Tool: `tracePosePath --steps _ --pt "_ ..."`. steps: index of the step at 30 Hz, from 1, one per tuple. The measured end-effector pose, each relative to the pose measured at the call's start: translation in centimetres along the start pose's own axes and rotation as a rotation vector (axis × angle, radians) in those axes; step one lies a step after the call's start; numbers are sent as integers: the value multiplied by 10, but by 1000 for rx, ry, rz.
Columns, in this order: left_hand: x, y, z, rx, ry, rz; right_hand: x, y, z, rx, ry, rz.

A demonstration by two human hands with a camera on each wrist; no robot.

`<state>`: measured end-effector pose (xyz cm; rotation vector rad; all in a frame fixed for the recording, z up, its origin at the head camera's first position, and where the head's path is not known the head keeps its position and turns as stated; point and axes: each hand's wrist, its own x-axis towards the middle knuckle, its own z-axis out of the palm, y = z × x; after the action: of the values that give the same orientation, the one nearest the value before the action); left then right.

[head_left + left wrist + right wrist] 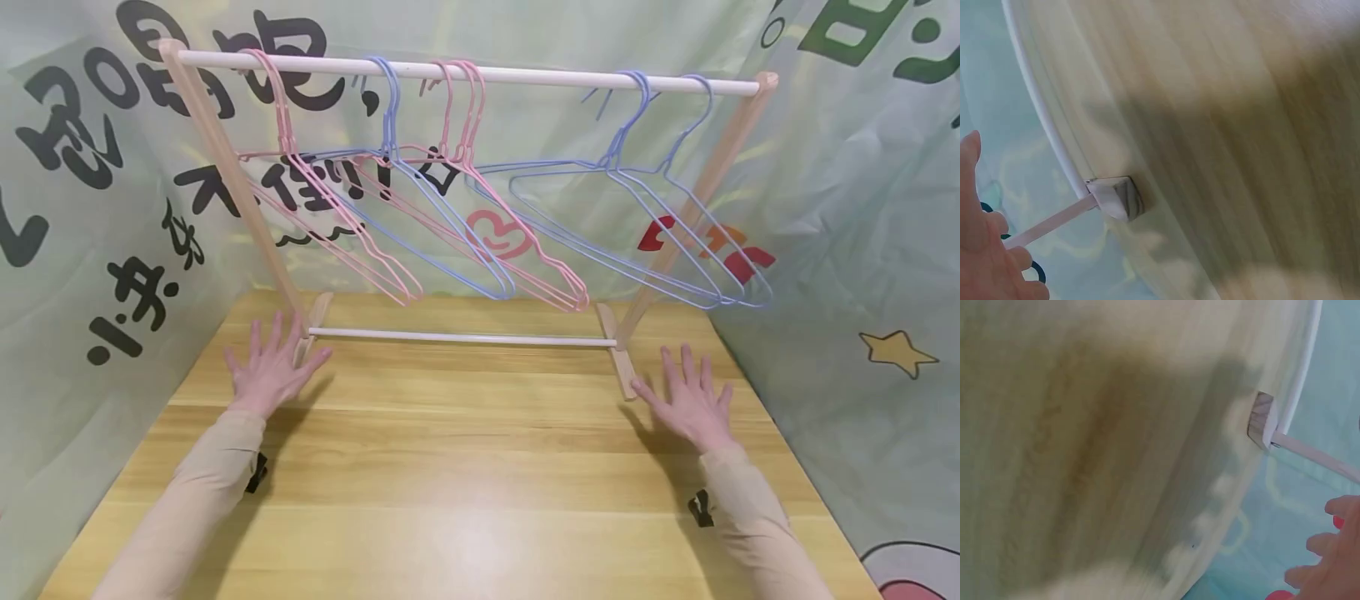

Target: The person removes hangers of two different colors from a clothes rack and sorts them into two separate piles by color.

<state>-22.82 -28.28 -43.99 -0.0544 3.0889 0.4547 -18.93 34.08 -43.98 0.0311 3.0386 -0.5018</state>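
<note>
The rack (540, 77) stands upright, long axis left to right, both hands (264, 377) (693, 408) splayed, empty.

Bright light from above leaves white glare (480, 542) on the wooden table (450, 433) near me. My left hand (264, 371) and right hand (692, 404) cast soft shadows (291, 417) inward. The head view is fairly crisp; both wrist views look dimmer and hazy, their shadows blurred, the lower white rod (1036, 103) bowed.
</note>
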Motion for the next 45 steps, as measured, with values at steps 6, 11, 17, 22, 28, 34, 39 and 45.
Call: tracePosePath --steps 6,11,17,22,28,34,39,45 --pt "5 -1 -7 -63 -51 -12 6 7 -11 90 -60 -2" --pt "11 -3 -17 -198 -126 -24 9 15 -23 243 -103 -40" --pt "21 -5 -30 -356 -184 -27 12 24 -43 453 -197 -50" --pt "27 -4 -43 -513 -188 -38 17 37 -58 518 -229 -83" --pt "37 -1 -59 -616 -140 -22 24 57 -74 640 -177 -172" --pt "49 0 -71 -788 -44 27 32 68 -91 1111 -210 -337" --pt "50 10 -84 -915 -4 33 35 72 -114 1235 -297 -375" --pt "62 5 -82 -953 73 15 38 70 -140 1399 -366 -413"
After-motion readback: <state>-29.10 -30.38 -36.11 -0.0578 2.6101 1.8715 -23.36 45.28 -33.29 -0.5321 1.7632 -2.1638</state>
